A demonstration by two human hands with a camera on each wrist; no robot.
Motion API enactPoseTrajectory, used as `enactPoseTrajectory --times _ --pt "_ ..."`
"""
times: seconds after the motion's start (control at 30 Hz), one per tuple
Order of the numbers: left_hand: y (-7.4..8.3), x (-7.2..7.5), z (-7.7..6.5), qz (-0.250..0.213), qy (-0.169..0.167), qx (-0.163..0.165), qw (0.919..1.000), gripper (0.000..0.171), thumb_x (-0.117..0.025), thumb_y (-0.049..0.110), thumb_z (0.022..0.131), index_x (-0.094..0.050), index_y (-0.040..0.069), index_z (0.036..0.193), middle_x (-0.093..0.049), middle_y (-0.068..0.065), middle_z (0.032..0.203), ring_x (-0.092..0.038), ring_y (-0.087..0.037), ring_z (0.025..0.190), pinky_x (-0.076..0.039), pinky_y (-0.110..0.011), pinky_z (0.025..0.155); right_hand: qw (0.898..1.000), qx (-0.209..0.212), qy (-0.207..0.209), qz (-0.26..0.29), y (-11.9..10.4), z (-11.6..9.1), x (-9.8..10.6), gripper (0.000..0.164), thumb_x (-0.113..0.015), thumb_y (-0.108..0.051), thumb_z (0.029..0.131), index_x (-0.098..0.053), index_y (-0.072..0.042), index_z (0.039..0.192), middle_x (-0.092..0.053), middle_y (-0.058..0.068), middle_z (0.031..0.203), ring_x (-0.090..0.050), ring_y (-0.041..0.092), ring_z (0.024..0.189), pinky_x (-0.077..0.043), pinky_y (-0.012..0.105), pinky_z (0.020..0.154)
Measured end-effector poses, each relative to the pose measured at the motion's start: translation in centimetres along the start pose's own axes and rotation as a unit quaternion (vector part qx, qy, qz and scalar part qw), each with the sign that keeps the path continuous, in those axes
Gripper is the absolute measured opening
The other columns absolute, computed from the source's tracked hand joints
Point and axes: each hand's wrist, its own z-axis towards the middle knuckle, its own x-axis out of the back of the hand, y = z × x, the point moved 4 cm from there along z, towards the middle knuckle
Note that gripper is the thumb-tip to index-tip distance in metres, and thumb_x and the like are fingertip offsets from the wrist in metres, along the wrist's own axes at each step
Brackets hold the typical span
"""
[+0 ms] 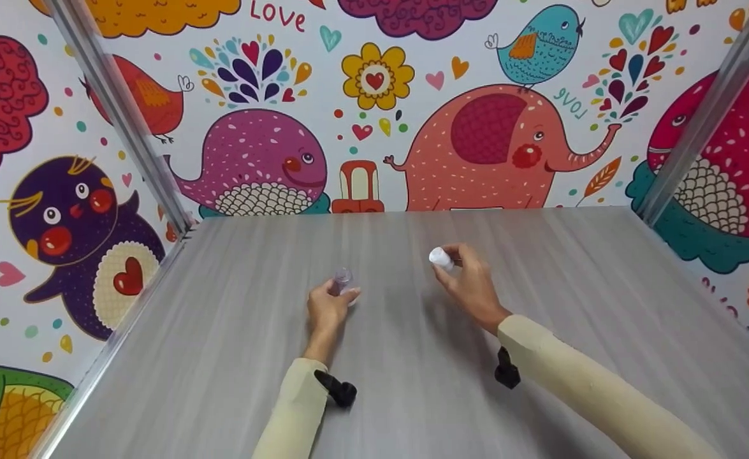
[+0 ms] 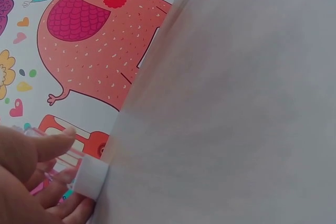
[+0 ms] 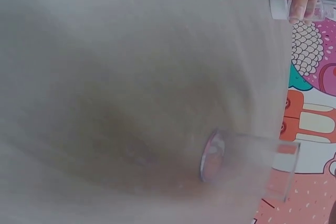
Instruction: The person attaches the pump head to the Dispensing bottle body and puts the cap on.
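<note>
In the head view my left hand grips a small clear bottle between thumb and fingers. The left wrist view shows this bottle's white cap facing down, close to the tabletop. To the right, my right hand pinches a small white-topped container above the table, its white end up. A see-through cylinder with a round rim stands out in the right wrist view; how it joins the white top cannot be seen. The fingers of my right hand are mostly out of that view.
Both hands are over a grey wood-grain table. Behind it rises a wall printed with cartoon animals. Metal posts stand at the two back corners. A black wrist mount sticks out from each sleeve.
</note>
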Motion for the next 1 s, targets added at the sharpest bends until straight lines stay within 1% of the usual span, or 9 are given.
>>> enactPoseTrajectory --times 0.13,0.27,0.37,0.57,0.63,0.7,0.8,0.9,1.0 --pt "-0.1 -0.1 0.0 0.0 0.003 0.004 1.0 0.021 -0.083 0.02 0.08 -0.067 0.007 0.084 -0.073 -0.008 0.092 -0.054 -0.019 0.08 -0.047 -0.038 0.078 1.0 0.024 0.006 -0.004 -0.5 0.1 -0.3 0.035 -0.079 -0.004 0.083 -0.062 0.0 0.113 -0.067 0.014 0.107 -0.066 0.027 0.104 -0.055 0.043 0.093" --pt "-0.2 -0.1 0.0 0.001 -0.001 0.014 0.9999 0.02 -0.082 0.021 0.081 -0.07 0.007 0.089 -0.075 -0.011 0.103 -0.057 -0.02 0.086 -0.049 -0.042 0.087 0.999 0.03 0.007 -0.014 -0.7 0.1 -0.5 0.036 -0.08 -0.004 0.082 -0.063 0.0 0.113 -0.067 0.013 0.106 -0.066 0.027 0.103 -0.056 0.042 0.092" --pt "-0.3 -0.1 0.0 0.002 0.001 0.013 0.9999 0.021 -0.083 0.021 0.08 -0.071 0.006 0.089 -0.075 -0.011 0.103 -0.057 -0.021 0.086 -0.048 -0.043 0.088 0.999 0.032 0.006 -0.017 -0.8 0.2 -0.7 0.035 -0.08 -0.004 0.082 -0.063 -0.001 0.113 -0.067 0.013 0.106 -0.066 0.026 0.103 -0.056 0.042 0.092" --pt "-0.2 -0.1 0.0 -0.002 0.002 0.003 1.0 0.03 -0.083 0.021 0.08 -0.075 0.003 0.103 -0.075 -0.013 0.111 -0.065 -0.024 0.097 -0.049 -0.045 0.094 0.999 0.031 -0.005 -0.014 -1.0 0.4 -1.2 0.035 -0.078 -0.004 0.084 -0.063 -0.001 0.115 -0.066 0.013 0.106 -0.066 0.025 0.102 -0.056 0.041 0.09" --pt "-0.2 -0.2 0.0 0.0 0.001 0.004 1.0 0.03 -0.083 0.021 0.08 -0.075 0.004 0.103 -0.075 -0.013 0.111 -0.064 -0.024 0.097 -0.049 -0.045 0.094 0.999 0.033 -0.007 -0.015 -1.1 0.4 -1.3 0.035 -0.078 -0.005 0.084 -0.063 -0.001 0.115 -0.065 0.012 0.106 -0.065 0.025 0.101 -0.056 0.042 0.09" --pt "-0.1 -0.2 0.0 0.001 0.002 0.004 1.0 0.028 -0.083 0.021 0.08 -0.074 0.004 0.1 -0.075 -0.012 0.108 -0.062 -0.023 0.093 -0.049 -0.044 0.092 0.999 0.041 -0.007 -0.017 -1.3 0.4 -1.4 0.034 -0.078 -0.006 0.084 -0.063 -0.002 0.115 -0.065 0.012 0.106 -0.065 0.024 0.1 -0.056 0.041 0.089" --pt "0.1 -0.1 -0.1 -0.007 0.004 0.004 1.0 0.03 -0.084 0.019 0.079 -0.075 0.002 0.103 -0.075 -0.014 0.109 -0.065 -0.025 0.095 -0.049 -0.044 0.092 0.998 0.065 -0.007 -0.014 -1.5 0.5 -1.7 0.035 -0.078 -0.006 0.085 -0.064 -0.002 0.116 -0.065 0.012 0.106 -0.064 0.023 0.098 -0.056 0.04 0.087" --pt "0.1 -0.1 -0.2 -0.015 0.006 0.006 0.9998 0.035 -0.084 0.017 0.079 -0.075 0.002 0.109 -0.074 -0.017 0.114 -0.069 -0.029 0.104 -0.05 -0.046 0.096 0.996 0.086 -0.007 -0.01 -1.7 0.5 -2.0 0.034 -0.078 -0.006 0.084 -0.064 -0.001 0.115 -0.064 0.012 0.105 -0.063 0.021 0.097 -0.056 0.039 0.085" --pt "0.0 -0.1 -0.2 -0.019 0.004 0.012 0.9998 0.038 -0.084 0.016 0.079 -0.074 0.002 0.113 -0.072 -0.017 0.119 -0.068 -0.032 0.113 -0.049 -0.046 0.099 0.996 0.088 -0.013 -0.006 -1.8 0.4 -2.3 0.033 -0.078 -0.006 0.085 -0.065 -0.003 0.115 -0.064 0.01 0.105 -0.063 0.02 0.097 -0.055 0.038 0.086"
